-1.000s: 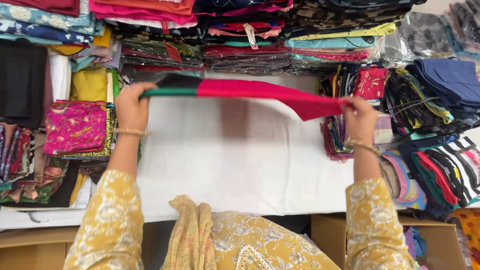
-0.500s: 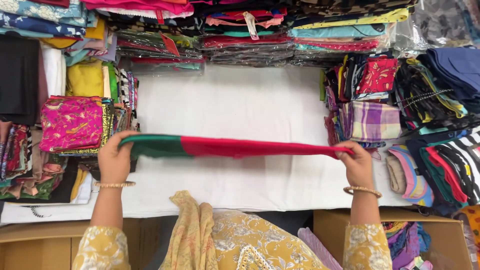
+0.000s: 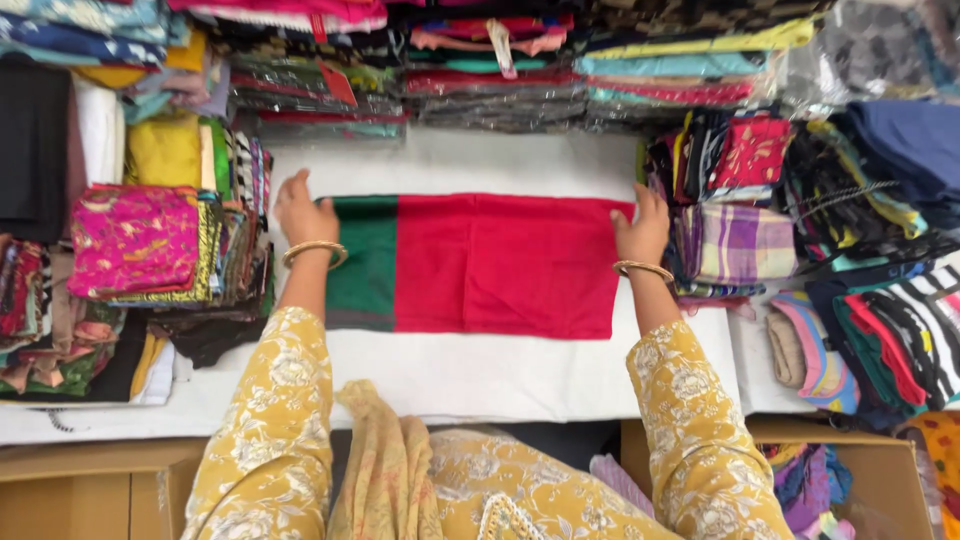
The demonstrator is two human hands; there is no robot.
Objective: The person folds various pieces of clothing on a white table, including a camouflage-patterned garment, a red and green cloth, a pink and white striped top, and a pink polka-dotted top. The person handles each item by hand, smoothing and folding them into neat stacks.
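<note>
Folded red-and-green cloth [image 3: 470, 262] lies flat on white counter [image 3: 480, 375]. L hand [image 3: 302, 208] pinches its green far corner; R hand [image 3: 642, 226] pinches red far corner. Behind: wrapped fabric stacks [image 3: 500, 90].

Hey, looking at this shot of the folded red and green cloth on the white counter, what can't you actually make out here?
All in the head view:
- Left hand: fingertips and any grip on the cloth are hidden by the hand's own back.
- Right hand: palm side hidden likewise.
- The cloth's number of folded layers: only the top face shows.
- The wrapped stacks: their patterns are blurred by glare.
- The box: cut off by the bottom edge.
</note>
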